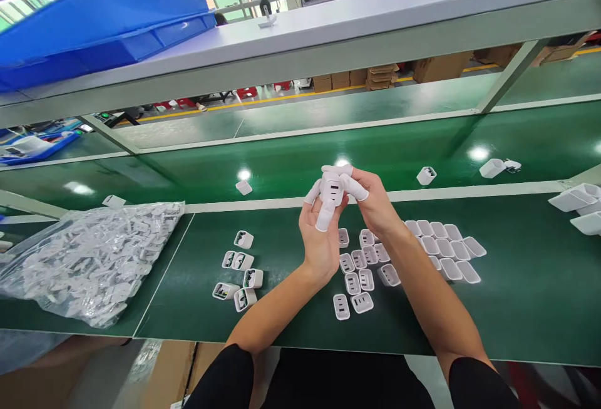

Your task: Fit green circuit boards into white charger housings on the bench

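Between both hands, above the green work surface (291, 321), is a white charger housing (332, 191) with dark port slots facing me. My left hand (318, 243) grips it from below, its thumb laid over the lower face. From the right, my right hand (373, 199) closes its fingers on the top and side. White finger covers sit on several fingertips. Beneath the hands lie several white slotted end caps (352, 283), partly hidden by my right forearm. Left of them stand several white housings (243, 299) with circuit parts visible in their open ends.
A clear bag of white parts (94, 265) lies at left. White shells (445, 247) are grouped at right, more open housings (575, 197) at the far right edge. Several pieces, including a housing (426, 175), rest on the green belt (291, 177). Overhead, a shelf (357, 17) holds a blue bin (107, 27).
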`<state>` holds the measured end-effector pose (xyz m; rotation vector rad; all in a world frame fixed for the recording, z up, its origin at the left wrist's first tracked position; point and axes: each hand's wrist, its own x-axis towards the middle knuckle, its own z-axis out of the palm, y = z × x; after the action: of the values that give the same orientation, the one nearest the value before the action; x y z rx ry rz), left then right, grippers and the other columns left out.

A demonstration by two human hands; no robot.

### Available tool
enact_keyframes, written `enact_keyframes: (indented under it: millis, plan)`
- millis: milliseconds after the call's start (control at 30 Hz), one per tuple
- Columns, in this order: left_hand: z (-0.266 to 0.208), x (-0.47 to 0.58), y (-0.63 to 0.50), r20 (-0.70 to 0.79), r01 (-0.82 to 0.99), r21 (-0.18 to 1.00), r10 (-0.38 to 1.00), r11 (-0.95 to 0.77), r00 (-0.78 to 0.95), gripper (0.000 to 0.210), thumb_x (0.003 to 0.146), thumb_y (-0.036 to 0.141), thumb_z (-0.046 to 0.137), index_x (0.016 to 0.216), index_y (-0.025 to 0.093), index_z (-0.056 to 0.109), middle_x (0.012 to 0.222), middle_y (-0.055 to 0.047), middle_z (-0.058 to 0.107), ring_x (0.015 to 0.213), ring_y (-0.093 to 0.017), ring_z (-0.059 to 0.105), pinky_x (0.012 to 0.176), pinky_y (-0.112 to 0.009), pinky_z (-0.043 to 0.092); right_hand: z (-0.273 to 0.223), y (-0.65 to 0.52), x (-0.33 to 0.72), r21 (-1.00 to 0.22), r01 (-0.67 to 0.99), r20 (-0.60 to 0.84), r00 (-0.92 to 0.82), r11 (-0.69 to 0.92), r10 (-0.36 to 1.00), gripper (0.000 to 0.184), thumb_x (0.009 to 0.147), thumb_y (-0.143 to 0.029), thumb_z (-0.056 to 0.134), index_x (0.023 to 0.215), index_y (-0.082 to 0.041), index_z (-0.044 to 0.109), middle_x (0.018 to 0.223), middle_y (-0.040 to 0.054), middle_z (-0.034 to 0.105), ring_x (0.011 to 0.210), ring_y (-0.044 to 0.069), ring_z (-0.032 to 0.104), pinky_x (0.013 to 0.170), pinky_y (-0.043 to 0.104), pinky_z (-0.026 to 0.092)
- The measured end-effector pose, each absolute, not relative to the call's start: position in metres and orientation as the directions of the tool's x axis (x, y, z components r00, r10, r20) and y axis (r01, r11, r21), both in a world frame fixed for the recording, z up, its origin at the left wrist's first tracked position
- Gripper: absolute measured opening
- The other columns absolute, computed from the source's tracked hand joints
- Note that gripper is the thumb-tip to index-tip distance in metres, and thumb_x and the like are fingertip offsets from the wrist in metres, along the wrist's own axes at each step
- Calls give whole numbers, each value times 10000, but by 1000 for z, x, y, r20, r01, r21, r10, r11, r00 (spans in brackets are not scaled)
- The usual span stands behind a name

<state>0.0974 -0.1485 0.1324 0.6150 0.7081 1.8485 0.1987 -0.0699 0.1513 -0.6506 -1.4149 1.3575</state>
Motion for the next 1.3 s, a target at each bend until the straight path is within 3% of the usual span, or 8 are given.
enact_keyframes:
  millis: [267,467,633,800,900,1067,1133,1300]
  plan:
    - [135,90,-150,101,-636,697,924,-331,-370,557,763,510,1076,1190,230,853,1239,-102,848,1241,-311,799,1225,-539,613,148,-72,196,-940,-284,290,-379,188,879,504,908,-709,866,1193,-293,874,1109,57,858,1065,272,772,1028,454,637]
    - [99,43,-189,154,-562,752,921,-344,-359,651,706,539,1087,1218,225,837,1224,-118,827,1087,-303,824,1005,-480,698,147,-83,197,-951,-3,240,-639,310,731,446,833,-592,960,1109,-270,822,1043,41,799,1023,279,732,1017,471,600]
    - [43,-10,-262,382,29,909,803,-416,-457,699,647,327,1086,1297,312,830,1135,-71,815,1003,-309,838,940,-501,730,143,-118,170,-889,228,-3,-870,397,493,480,897,-495,911,1314,-297,779,1163,46,814,1127,299,758,1074,490,586]
    - [32,-52,-318,478,436,844,805,-311,-352,848,730,278,1042,1478,543,744,1311,-64,814,1126,-380,836,998,-610,729,110,-141,131,-897,261,-91,-899,357,428,148,994,-397,765,1088,-283,774,1049,41,830,1031,284,787,947,454,612]
    - [47,-104,-305,456,522,814,838,-257,-300,1089,628,418,1112,1616,429,654,1493,-149,711,1351,-460,754,1121,-669,672,85,-129,115,-834,298,-25,-862,465,506,121,995,-389,735,1031,-274,744,1016,46,821,951,275,770,879,443,602]
    - [65,-234,-188,338,661,747,813,75,-474,482,988,364,839,1410,177,699,1444,-175,625,1314,-322,682,1186,-495,572,54,-101,91,-710,395,20,-817,583,577,85,979,-331,700,997,-249,713,1057,76,807,915,263,779,860,433,602]
    - [62,-276,-134,225,668,696,804,262,-550,427,999,289,818,1359,109,675,1519,-230,562,1367,-355,631,1233,-520,511,45,-98,83,-707,413,-4,-814,574,581,62,985,-306,699,983,-245,706,1085,78,797,948,260,783,884,430,606]
    - [41,-323,-55,144,617,698,773,364,-618,598,957,229,820,1470,42,575,1670,-293,398,1481,-366,518,1312,-533,401,38,-114,74,-678,469,-38,-791,566,610,45,1035,-298,707,1036,-255,719,1125,55,778,1018,249,769,950,419,593]
